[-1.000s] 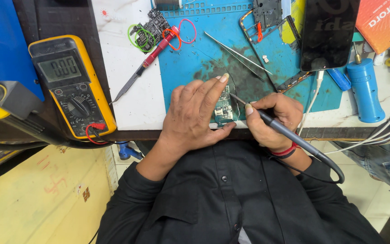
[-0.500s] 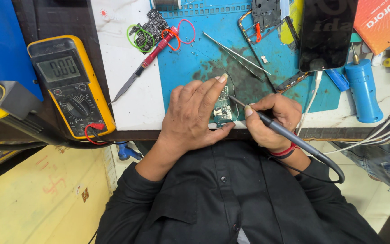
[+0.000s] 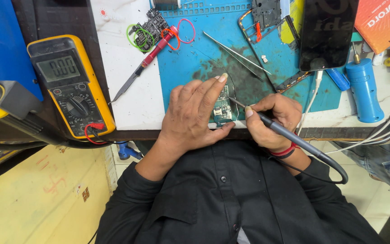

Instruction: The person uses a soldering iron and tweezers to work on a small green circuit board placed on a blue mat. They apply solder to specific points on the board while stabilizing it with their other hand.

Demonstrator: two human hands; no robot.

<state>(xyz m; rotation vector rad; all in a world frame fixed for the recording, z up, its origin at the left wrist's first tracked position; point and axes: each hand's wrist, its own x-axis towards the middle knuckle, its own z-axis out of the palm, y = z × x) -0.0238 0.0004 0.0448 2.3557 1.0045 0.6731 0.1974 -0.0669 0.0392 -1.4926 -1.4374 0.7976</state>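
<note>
My left hand (image 3: 194,112) lies flat on the blue work mat (image 3: 190,54), its fingers and thumb pinning a small green circuit board (image 3: 223,108) near the table's front edge. My right hand (image 3: 274,121) grips a dark, corded soldering iron (image 3: 280,131) like a pen. Its thin metal tip touches the board's upper right part. The iron's cable loops off to the right past my wrist, which wears red and black bands.
A yellow multimeter (image 3: 68,86) with red leads lies at the left. A red-handled blade (image 3: 143,65), coloured rings, another circuit board (image 3: 150,25), tweezers (image 3: 238,54), a phone frame (image 3: 267,27), a dark phone (image 3: 328,34) and a blue cylinder tool (image 3: 364,88) lie beyond my hands.
Both hands stay on the board; the iron's tip has shifted only slightly. Nothing else has moved.
</note>
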